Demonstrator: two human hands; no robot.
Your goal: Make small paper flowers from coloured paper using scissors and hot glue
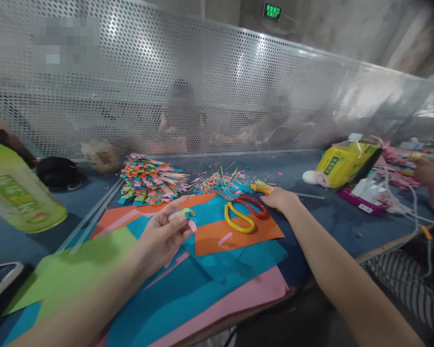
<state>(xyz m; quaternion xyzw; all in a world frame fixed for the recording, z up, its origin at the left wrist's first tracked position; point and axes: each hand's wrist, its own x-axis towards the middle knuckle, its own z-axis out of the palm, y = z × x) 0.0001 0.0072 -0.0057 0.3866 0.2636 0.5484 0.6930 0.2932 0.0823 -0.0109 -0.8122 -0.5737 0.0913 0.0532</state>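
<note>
Green, blue and pink paper piece (188, 215): at the fingertips of your left hand, raised above the sheets, to the left of your right hand and well apart from it.
Left hand (168, 230): thumb and fingers drawn together at the tips on that small piece, the palm partly open behind them.
Right hand (278, 196): fingers curled closed around a yellow tool (259, 188), whose front end points left toward the scraps; how tightly you grip it, you cannot tell from here.
Scissors (235, 199): between your two hands, red and yellow handles toward you, lying on the paper.
Blue sheet (202, 284): spread below your left hand, over a pink sheet (238, 308) near the table edge.
Orange sheet (238, 238): beneath the scissors' handles, with a narrow pink strip (224, 238) on it.
Green sheet (81, 265): under your left forearm.
Paper-covered cone (154, 179): beyond your left hand, lying on its side with many coloured tabs.
Scraps (220, 181): heaped beyond the scissors, just right of the cone.
Yellow pouch (342, 164): well to the right of your right hand, near a purple tray (361, 202).
</note>
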